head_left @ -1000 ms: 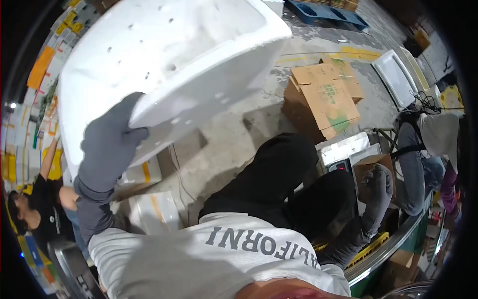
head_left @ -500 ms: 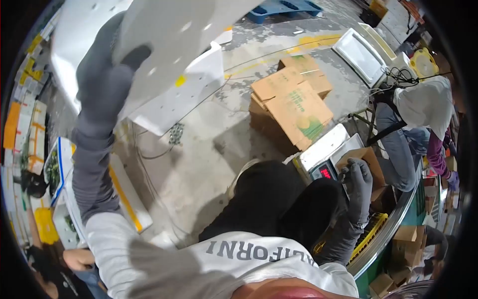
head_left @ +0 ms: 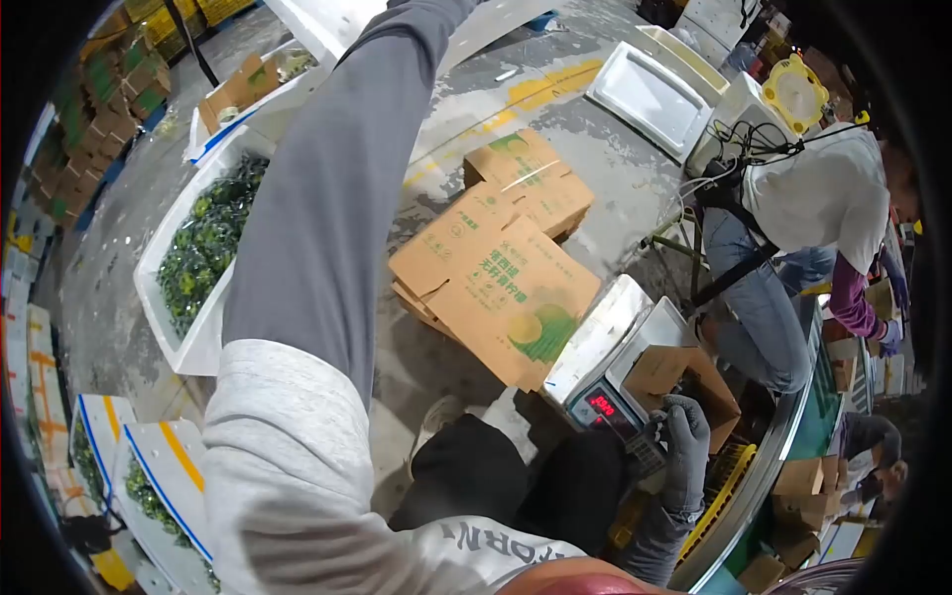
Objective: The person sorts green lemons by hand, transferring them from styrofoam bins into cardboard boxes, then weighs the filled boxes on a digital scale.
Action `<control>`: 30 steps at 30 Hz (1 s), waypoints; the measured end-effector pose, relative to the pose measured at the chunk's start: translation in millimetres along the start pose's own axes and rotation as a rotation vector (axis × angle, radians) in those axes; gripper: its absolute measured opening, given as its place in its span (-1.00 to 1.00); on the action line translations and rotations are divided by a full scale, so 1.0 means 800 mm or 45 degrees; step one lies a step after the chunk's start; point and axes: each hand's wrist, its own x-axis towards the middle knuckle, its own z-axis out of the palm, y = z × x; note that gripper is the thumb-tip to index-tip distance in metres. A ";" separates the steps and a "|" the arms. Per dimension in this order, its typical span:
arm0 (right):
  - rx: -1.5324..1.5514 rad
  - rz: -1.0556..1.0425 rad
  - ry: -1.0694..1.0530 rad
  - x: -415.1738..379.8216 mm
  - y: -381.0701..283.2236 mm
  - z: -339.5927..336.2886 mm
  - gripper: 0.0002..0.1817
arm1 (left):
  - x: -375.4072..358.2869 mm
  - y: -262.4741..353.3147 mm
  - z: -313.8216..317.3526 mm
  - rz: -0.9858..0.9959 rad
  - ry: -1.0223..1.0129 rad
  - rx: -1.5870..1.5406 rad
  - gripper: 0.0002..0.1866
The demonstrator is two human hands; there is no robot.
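A grey sleeve on my left arm (head_left: 327,198) reaches up to the top edge, where the hand is cut off. Beside its wrist is a white foam panel (head_left: 506,28), partly cut off. My right hand (head_left: 686,444), in a grey glove, has its fingers curled closed at the near edge of an open cardboard box (head_left: 659,372); whatever they may hold is hidden. The box rests on a scale whose red digital display (head_left: 602,403) is lit, directly in front of my knees.
Flattened printed cartons (head_left: 496,268) are stacked ahead of me. At left a white foam box (head_left: 164,288) holds bagged green produce (head_left: 213,228). A seated person (head_left: 813,208) is at right, beside a green conveyor (head_left: 808,397). A white foam lid (head_left: 650,99) lies farther off.
The view has swung left and upward. My left arm has stretched out until its hand left the frame, and the white panel has moved away to the top. My right hand stays by the box.
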 end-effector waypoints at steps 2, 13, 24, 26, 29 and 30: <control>-0.030 0.016 0.020 0.010 0.011 -0.002 -0.83 | -0.038 -0.007 0.013 0.129 0.031 0.020 -0.16; -0.093 0.009 -0.412 0.062 -0.006 0.064 -0.77 | -0.475 -0.291 -0.160 -0.367 -0.450 0.699 -0.08; -1.453 -1.552 -1.213 0.115 -0.045 0.534 -0.21 | -0.556 -0.388 -0.351 -0.924 -0.969 0.542 -0.30; -1.404 -1.831 -1.076 0.143 -0.018 0.621 -0.17 | -0.545 -0.382 -0.349 -1.015 -1.022 0.574 -0.29; -1.430 -2.341 -0.775 0.163 -0.012 0.705 -0.22 | -0.556 -0.395 -0.345 -0.916 -0.966 0.633 -0.33; -1.664 -2.234 -0.787 0.157 -0.019 0.718 -0.25 | -0.562 -0.401 -0.343 -0.904 -0.961 0.631 -0.33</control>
